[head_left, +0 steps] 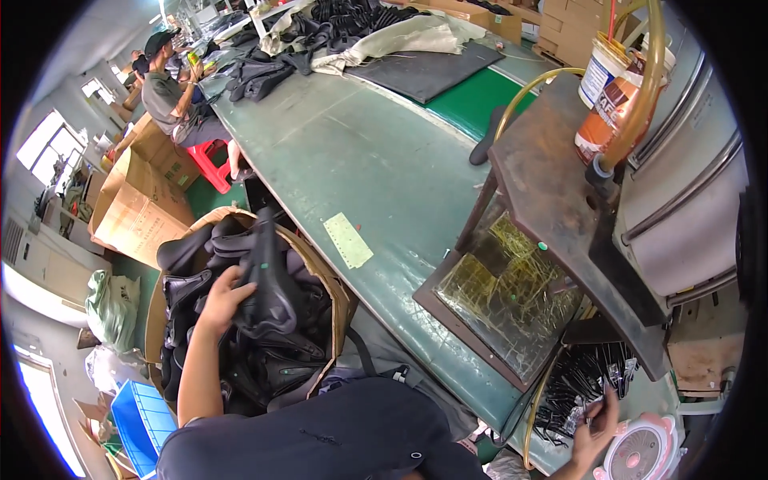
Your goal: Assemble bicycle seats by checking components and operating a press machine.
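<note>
My left hand (226,301) is closed on the edge of a black bicycle saddle (270,276), which stands tilted with its narrow end up. It is above a large cardboard box (340,308) heaped with more black saddles (188,294). Far to the right, my right hand (596,428) reaches to a pile of thin black rod-like parts (560,392), some with clear plastic on them. Its fingers are curled together at the pile's edge; what they hold is too small to make out.
A long green worktable (320,152) runs away from me, with black pieces heaped at its far end. A dark metal stand (552,152) carries a white tub (602,72) and an orange-brown container (612,112). A pink fan (640,448) sits by my right hand. A person (168,96) sits at far left.
</note>
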A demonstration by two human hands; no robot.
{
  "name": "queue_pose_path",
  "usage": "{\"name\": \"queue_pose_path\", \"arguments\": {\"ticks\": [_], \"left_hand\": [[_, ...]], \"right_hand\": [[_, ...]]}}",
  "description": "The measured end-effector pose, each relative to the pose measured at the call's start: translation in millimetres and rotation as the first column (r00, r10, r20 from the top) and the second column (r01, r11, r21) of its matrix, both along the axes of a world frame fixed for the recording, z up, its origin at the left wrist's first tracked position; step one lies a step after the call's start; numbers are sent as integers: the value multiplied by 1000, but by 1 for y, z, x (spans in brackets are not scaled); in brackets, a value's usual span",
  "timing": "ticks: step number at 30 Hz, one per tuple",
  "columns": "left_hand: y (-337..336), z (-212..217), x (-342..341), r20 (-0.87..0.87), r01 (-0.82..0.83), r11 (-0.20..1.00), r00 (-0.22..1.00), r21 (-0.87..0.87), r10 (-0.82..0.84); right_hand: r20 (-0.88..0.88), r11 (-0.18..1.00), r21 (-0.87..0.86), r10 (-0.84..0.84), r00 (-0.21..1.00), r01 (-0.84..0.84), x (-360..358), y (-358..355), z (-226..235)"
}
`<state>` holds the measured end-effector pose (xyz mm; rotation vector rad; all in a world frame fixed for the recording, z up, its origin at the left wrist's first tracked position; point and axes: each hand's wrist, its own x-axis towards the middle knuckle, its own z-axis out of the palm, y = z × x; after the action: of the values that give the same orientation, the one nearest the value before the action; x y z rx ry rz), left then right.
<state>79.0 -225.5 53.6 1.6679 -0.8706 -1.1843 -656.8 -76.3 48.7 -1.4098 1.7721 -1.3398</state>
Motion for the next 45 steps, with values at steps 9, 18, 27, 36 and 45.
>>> {"name": "queue_pose_path", "arguments": {"ticks": [9,18,27,36,45], "left_hand": [[-76,-30,-184,-389,891,448,390,-68,-835],[-74,-30,-242,-377,959,245,176,-142,-909],[-58,-28,-248,-419,904,395,299,-163,-857],[-58,-39,-261,-374,893,398,303,-209,-876],[-46,-40,-266,-356,905,359,266,-227,-896]], "right_hand": [[680,941,-143,319,660,-307,147,-67,-7],[144,928,46,361,922,-370,184,-47,-1],[-113,877,-14,475,873,-479,195,-72,9],[-122,883,88,469,875,-461,189,-65,0],[-250,830,50,549,798,-555,183,-66,3]]}}
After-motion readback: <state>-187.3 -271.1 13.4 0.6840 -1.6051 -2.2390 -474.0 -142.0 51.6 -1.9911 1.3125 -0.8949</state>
